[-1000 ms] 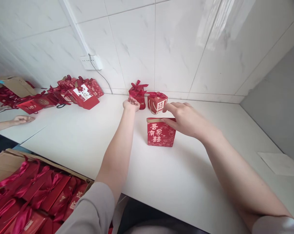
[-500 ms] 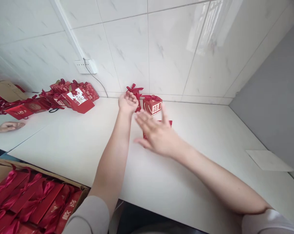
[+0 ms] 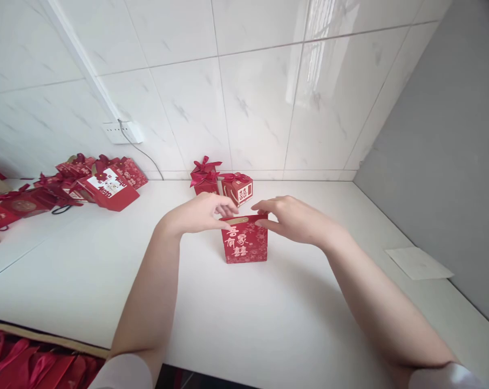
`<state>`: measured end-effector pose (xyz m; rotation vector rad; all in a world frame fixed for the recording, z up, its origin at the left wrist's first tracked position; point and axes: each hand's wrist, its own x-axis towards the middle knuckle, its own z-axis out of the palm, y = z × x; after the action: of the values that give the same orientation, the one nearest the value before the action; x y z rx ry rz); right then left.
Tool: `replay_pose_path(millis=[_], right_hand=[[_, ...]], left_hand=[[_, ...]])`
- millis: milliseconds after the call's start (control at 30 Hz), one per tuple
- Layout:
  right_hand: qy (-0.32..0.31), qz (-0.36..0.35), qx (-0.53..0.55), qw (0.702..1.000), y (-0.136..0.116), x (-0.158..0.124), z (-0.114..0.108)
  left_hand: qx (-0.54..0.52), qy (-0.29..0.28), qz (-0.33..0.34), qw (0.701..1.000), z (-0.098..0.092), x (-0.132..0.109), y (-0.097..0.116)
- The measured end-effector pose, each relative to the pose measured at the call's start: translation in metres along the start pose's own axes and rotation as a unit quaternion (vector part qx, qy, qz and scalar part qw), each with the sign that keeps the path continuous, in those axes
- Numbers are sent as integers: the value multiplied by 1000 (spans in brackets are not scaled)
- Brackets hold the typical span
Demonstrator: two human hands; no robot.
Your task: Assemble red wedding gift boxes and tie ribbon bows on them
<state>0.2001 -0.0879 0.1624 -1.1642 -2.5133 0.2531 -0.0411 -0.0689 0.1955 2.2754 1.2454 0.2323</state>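
On the white counter [image 3: 269, 324] by the tiled wall, a red gift bag [image 3: 245, 246] stands upright; our left hand [image 3: 202, 210] and right hand [image 3: 293, 219], fingers curled, pinch its top rim at either corner; ribboned boxes [image 3: 224, 183] sit just behind.

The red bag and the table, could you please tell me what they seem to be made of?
Red bag: probably stiff paper or thin card, matte, with printed pale lettering and flower pattern; it stands by sharp folded edges. Table: smooth white, faintly glossy, perhaps laminate or stone; the look leaves it open.
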Motion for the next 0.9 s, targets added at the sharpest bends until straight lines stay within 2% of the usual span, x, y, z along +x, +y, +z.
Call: replay_pose_path(millis=[200,600,767,900], right_hand=[[-24,1,-33,999,3,9,5],[-43,15,-2,999,16,7,5],[-40,24,15,999,13,6,5],[-4,-9,42,999,7,10,9]], left_hand=[[28,-1,-55,998,-11,-7,-4],[36,-32,-29,998,-11,2,-12],[29,9,35,999,3,8,0],[62,40,44,996,17,17,8]])
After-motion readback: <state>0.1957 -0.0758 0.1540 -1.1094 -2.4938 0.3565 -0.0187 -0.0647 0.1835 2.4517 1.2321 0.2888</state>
